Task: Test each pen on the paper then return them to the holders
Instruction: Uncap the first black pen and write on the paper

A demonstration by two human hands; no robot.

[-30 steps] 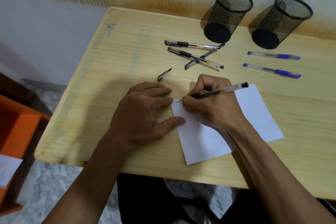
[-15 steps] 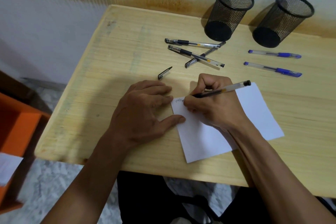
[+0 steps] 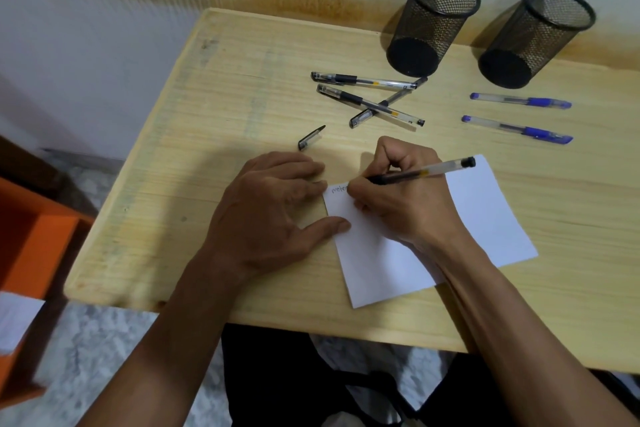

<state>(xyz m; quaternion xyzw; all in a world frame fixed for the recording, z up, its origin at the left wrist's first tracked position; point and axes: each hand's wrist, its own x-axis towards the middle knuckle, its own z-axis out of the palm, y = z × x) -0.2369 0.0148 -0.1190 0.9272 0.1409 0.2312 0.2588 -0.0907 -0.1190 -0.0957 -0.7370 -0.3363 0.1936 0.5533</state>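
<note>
Pale wooden table [image 3: 214, 135] against a stained white wall [image 3: 104, 28], orange furniture [image 3: 31, 246] off at the left edge; and we're right over the paper [image 3: 485, 215], a white sheet lying near the front of the table, a short line of scribble at its top left corner. Right hand [image 3: 405, 198] is on the sheet, fingers curled and pinching a clear black-ink pen [image 3: 426, 172] low on the barrel, tip down on the paper beside the scribble, back end angled up and to the right; left hand [image 3: 273, 215] lies flat, fingers together and pointing at the sheet's left edge, thumb spread out and pressing on that edge. One loose pen cap [image 3: 310, 138] sits on the wood just beyond the left hand; further back, three black pens [image 3: 367, 102] lie in a crossed heap, touching one another; off to the right, two blue pens [image 3: 519, 114] lie side by side, apart. At the back by the wall stand two black mesh holders [image 3: 436, 21], upright, near each other but not touching; no pens show inside either.
</note>
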